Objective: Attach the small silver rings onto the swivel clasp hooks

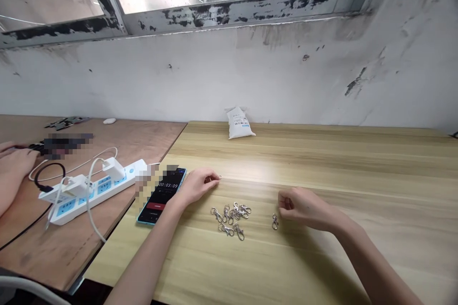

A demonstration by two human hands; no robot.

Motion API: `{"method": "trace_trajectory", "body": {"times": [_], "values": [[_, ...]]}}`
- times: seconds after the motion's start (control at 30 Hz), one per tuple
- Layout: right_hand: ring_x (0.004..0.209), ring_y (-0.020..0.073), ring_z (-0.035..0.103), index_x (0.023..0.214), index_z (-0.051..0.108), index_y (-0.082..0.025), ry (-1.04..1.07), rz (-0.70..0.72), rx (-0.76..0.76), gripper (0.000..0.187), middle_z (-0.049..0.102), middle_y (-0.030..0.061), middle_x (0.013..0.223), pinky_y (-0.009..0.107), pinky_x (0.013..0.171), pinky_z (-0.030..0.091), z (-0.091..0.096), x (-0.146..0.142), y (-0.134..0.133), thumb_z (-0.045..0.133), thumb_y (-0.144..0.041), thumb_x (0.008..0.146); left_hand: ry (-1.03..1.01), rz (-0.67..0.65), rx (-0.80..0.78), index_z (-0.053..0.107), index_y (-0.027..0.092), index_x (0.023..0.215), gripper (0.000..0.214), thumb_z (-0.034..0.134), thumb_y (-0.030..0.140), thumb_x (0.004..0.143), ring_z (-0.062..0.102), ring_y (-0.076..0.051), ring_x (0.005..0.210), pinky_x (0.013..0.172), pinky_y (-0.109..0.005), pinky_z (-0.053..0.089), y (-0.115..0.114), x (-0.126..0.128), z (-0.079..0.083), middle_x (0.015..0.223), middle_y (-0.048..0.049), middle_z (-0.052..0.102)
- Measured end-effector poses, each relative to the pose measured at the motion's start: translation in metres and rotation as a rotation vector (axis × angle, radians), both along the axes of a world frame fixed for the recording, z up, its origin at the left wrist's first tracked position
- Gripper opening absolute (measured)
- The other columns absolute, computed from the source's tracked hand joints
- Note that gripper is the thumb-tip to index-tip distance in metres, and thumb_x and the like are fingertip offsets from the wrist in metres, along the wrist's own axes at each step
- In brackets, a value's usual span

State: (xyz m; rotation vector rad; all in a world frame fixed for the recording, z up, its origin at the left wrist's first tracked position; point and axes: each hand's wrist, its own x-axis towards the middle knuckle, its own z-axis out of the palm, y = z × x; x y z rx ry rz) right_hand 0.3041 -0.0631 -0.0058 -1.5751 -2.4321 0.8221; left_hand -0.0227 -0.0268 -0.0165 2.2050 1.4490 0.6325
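Fingers of the left hand [196, 186], mid-frame, pinch a small ring [220, 177]; those of the right hand [304, 206], right of centre, curl inward beside a lone clasp [275, 222], any grip hidden. Other clasps [226, 230] lie lower-centre on the desk [358, 162].

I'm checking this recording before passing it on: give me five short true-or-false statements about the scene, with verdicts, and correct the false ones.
1. One clasp lies beside the right hand, apart from the pile of clasps. True.
2. The pile of clasps lies to the right of the right hand. False: it lies to that hand's left.
3. The phone shows 00:03:09. True.
4. The phone lies beside the right hand. False: it lies beside the left hand.
5. A white packet lies near the wall. True.
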Motion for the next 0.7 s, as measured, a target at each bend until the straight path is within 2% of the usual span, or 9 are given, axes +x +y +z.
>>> {"method": "trace_trajectory", "body": {"times": [0.13,0.3,0.47,0.7], "values": [[0.057,0.0130,0.047,0.064,0.050,-0.020,0.032,0.003,0.067,0.012,0.060,0.0006,0.065,0.025,0.053,0.029,0.003,-0.003,0.000,0.049,-0.018,0.076,-0.124,0.007,-0.068,0.072,0.022,0.091,0.020,0.058,0.035,0.088,0.067,-0.020,0.086,0.075,-0.029,0.051,0.000,0.000,0.002,0.092,-0.0043,0.075],[0.057,0.0132,0.047,0.074,0.049,-0.022,0.240,-0.004,0.215,0.017,0.056,-0.0004,0.064,0.026,0.054,0.033,0.008,-0.016,-0.002,0.043,-0.028,0.088,-0.215,-0.004,-0.135,0.069,0.021,0.091,0.021,0.056,0.036,0.089,0.069,-0.019,0.081,0.074,-0.029,0.053,-0.003,0.004,0.007,0.086,-0.0040,0.075],[0.055,0.0132,0.047,0.077,0.051,-0.022,0.308,-0.030,0.291,0.021,0.054,-0.0008,0.062,0.025,0.054,0.034,0.001,-0.028,-0.003,0.043,-0.035,0.092,-0.139,-0.010,-0.111,0.074,0.022,0.091,0.020,0.060,0.036,0.086,0.067,-0.021,0.087,0.078,-0.031,0.051,-0.002,-0.001,0.006,0.095,-0.0046,0.076],[0.058,0.0136,0.051,0.080,0.055,-0.022,0.270,0.021,0.302,0.019,0.059,-0.0004,0.064,0.026,0.057,0.036,-0.009,-0.031,-0.003,0.046,-0.032,0.093,0.041,-0.009,0.014,0.074,0.022,0.089,0.025,0.055,0.039,0.089,0.061,-0.016,0.070,0.064,-0.026,0.045,0.002,-0.005,-0.001,0.087,-0.0030,0.072]]}}
